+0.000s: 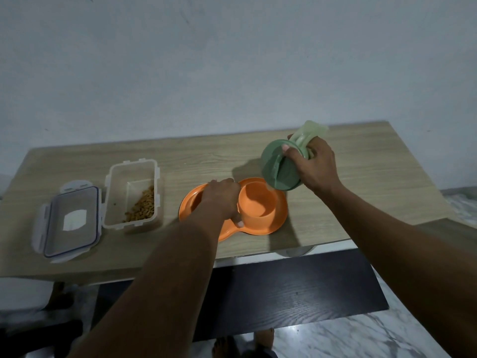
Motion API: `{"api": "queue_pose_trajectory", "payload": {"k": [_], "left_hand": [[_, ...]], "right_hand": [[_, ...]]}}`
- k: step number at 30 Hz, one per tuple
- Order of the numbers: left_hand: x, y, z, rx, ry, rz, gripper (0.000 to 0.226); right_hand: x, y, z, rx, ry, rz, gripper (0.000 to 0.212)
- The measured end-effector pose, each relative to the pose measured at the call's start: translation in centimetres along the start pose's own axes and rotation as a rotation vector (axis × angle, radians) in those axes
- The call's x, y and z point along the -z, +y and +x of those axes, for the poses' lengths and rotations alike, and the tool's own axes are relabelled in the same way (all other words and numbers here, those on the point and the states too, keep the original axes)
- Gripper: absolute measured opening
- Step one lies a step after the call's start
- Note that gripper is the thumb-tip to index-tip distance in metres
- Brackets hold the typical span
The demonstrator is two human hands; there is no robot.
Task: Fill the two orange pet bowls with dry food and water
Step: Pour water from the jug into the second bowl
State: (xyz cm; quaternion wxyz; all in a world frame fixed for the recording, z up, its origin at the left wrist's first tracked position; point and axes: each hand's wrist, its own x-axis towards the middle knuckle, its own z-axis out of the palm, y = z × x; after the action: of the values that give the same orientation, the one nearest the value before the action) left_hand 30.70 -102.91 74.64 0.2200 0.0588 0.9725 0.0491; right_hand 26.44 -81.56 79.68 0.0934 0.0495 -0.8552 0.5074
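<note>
Orange bowls point(273, 223): in the head view I see one joined orange dish on the wooden table point(361, 177), toward its 6 o'clock edge. The 9 o'clock half is mostly hidden under a hand.
Raised bowl point(255, 202): it sits upright in the dish's 3 o'clock half. I cannot tell whether it holds any water.
Left hand point(222, 200): its fingers curl over the raised bowl's 9 o'clock wall and the thumb is at the base, gripping it.
Right hand point(315, 164): it is wrapped around the handle of the green jug point(273, 164).
Green jug: it is at 1 o'clock above the raised bowl, tipped hard over, with its lid facing me and its lower edge just over the rim.
Clear container point(111, 192): it is open, at 9 o'clock from the dish and apart from it.
Dry food point(142, 205): it is heaped along the container's 3 o'clock wall.
Lid point(69, 220): it lies flat just beside the container, at its 9 o'clock.
</note>
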Motion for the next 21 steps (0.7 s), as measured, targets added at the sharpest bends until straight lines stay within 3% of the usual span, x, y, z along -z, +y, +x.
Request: {"api": "queue_pose_trajectory", "payload": {"k": [8, 21], "left_hand": [[0.2, 0.1, -0.3, 0.005, 0.002, -0.014, 0.093], [0.4, 0.3, -0.6, 0.023, 0.0, -0.044, 0.093]], "right_hand": [[0.1, 0.8, 1.3, 0.139, 0.018, -0.125, 0.04], [0.7, -0.4, 2.5, 0.208, 0.03, -0.136, 0.042]]}}
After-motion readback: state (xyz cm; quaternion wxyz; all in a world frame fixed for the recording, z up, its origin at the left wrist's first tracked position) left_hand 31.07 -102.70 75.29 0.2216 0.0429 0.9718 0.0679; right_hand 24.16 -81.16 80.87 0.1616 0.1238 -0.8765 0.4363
